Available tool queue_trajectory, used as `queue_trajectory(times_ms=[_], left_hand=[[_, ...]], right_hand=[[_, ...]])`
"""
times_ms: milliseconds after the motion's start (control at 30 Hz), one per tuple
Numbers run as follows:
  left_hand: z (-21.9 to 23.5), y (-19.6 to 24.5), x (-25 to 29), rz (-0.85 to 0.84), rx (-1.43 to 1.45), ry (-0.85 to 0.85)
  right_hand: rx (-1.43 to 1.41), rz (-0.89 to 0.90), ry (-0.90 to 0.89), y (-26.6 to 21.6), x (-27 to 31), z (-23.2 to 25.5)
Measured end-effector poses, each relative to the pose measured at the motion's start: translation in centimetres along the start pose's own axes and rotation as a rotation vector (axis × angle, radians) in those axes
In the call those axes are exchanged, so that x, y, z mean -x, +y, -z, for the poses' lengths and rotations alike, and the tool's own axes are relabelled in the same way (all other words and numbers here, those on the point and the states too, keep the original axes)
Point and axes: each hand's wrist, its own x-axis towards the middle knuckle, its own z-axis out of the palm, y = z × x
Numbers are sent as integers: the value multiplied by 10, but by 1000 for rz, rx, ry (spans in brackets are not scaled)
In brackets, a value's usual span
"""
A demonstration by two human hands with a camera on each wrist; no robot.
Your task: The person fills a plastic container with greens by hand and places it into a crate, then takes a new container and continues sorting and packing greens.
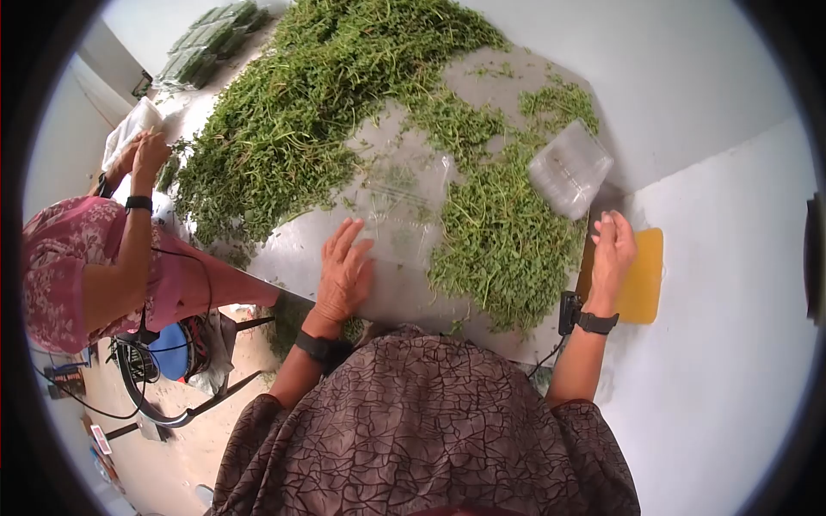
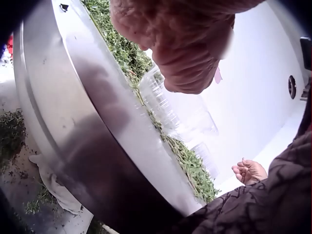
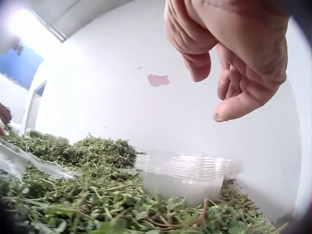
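Note:
My left hand (image 1: 344, 271) hovers by the near left corner of an opened clear plastic clamshell box (image 1: 404, 236), its fingers relaxed and holding nothing. A few green sprigs show through the far half of that box. At the right, my right hand (image 1: 613, 249) is raised beside a stack of nested clear plastic boxes (image 1: 572, 168). Its fingers are loosely bent, with nothing between them, and in the right wrist view they hang above the stack (image 3: 183, 180). Loose leafy green stems (image 1: 508, 241) lie between the opened box and the stack.
A large heap of greens (image 1: 292, 112) covers the far left of the metal table (image 1: 297, 249). Filled boxes (image 1: 206, 47) are stacked at the back left. Another person (image 1: 95, 267) stands at left holding a clear box (image 1: 129, 133). A yellow board (image 1: 647, 275) leans by the right wall.

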Motion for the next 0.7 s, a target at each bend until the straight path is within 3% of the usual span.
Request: queue_trajectory(times_ms=[233, 400, 467, 567, 633, 700], left_hand=[[-9, -25, 14, 67, 143, 64], [-9, -28, 20, 70, 244, 34], [-8, -28, 17, 4, 257, 34], [-3, -27, 17, 45, 359, -36], [-2, -25, 14, 38, 370, -23], [-3, -24, 14, -53, 320, -14]], right_hand=[[210, 315, -166, -15, 70, -45], [360, 397, -268, -22, 100, -66], [373, 423, -261, -26, 97, -70], [389, 359, -311, -40, 85, -79], [515, 545, -290, -39, 69, -90], [592, 614, -302, -42, 53, -106]])
